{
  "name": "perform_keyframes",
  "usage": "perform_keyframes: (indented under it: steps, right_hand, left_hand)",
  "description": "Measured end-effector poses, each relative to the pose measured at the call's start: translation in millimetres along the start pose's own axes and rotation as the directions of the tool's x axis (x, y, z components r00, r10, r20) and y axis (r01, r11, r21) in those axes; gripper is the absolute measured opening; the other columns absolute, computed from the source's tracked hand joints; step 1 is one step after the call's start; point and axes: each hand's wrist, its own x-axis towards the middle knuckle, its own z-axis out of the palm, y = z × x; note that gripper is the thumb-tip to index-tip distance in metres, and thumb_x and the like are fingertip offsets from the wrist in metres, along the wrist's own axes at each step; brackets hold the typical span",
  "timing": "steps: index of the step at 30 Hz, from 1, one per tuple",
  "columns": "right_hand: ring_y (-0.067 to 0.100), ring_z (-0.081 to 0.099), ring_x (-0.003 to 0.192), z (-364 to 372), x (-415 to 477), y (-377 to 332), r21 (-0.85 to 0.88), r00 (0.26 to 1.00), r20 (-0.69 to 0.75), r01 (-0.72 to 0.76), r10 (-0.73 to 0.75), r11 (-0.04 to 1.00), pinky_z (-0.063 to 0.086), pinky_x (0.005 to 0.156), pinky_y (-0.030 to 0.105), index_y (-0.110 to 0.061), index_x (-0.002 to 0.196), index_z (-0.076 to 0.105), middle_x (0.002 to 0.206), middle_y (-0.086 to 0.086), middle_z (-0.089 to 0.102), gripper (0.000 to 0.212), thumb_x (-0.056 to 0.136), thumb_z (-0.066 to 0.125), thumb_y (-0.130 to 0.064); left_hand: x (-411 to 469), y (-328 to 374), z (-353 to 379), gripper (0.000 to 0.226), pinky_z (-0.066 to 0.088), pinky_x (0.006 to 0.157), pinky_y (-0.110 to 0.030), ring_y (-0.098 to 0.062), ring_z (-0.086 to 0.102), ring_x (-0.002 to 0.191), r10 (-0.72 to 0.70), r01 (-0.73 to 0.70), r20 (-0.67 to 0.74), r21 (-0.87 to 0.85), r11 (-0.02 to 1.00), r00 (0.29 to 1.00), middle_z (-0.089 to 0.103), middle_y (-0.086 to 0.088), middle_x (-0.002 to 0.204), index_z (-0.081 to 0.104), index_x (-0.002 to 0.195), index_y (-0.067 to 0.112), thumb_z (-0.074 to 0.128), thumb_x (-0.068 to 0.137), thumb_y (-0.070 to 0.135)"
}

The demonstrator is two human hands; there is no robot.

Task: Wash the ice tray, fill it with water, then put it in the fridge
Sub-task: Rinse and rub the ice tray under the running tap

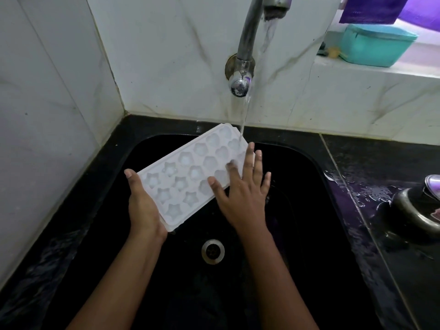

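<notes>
the ice tray (190,177) is held under the running tap (252,39) by the gripping left hand (142,206); right hand (242,194) fingers lie spread flat on it. washing appears underway; filling and the fridge remain.

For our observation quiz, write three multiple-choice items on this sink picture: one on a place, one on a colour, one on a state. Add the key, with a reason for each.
1. Where does the water from the tap land?
A. on the far end of the tray
B. on the floor
C. in a bucket

2. What colour is the box on the ledge?
A. red
B. teal
C. black

3. How is the right hand?
A. clenched in a fist
B. flat on the tray, fingers spread
C. on the tap

Key:
1 A, the stream meets the tray at its far end.
2 B, the box is plainly teal.
3 B, its straight fingers lie spread on the tray, which the left hand grips.
</notes>
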Motion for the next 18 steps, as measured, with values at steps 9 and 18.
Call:
perform_keyframes:
  steps: [9, 18]
  right_hand:
    - [0.011, -0.031, 0.139, -5, 1, 7, 0.005, 1.000, 0.026, -0.009, 0.009, 1.000, -0.016, 0.111, 0.045, -0.028, 0.127, 0.050, 0.155, -0.005, -0.026, 0.063, 0.087, 0.027, -0.070]
    - [0.013, -0.027, 0.141, 0, 0, 3, -0.032, 0.999, -0.038, -0.006, 0.004, 0.999, -0.014, 0.111, 0.047, -0.027, 0.132, 0.047, 0.156, -0.003, -0.022, 0.067, 0.086, 0.022, -0.068]
  left_hand:
    - [1, -4, 0, 0.058, 0.054, 0.067, -0.032, -0.015, 0.071, 0.081, -0.013, 0.013, 0.012, 0.010, 1.000, 1.000, 0.071, 0.001, 0.093, 0.064, 0.097, 0.025, 0.033, 0.088, 0.074]
    - [-2, -3, 2, 0.053, 0.052, 0.065, -0.029, -0.012, 0.068, 0.080, 0.021, -0.021, 0.004, -0.009, 1.000, 1.000, 0.069, 0.004, 0.092, 0.061, 0.093, 0.027, 0.032, 0.090, 0.071]
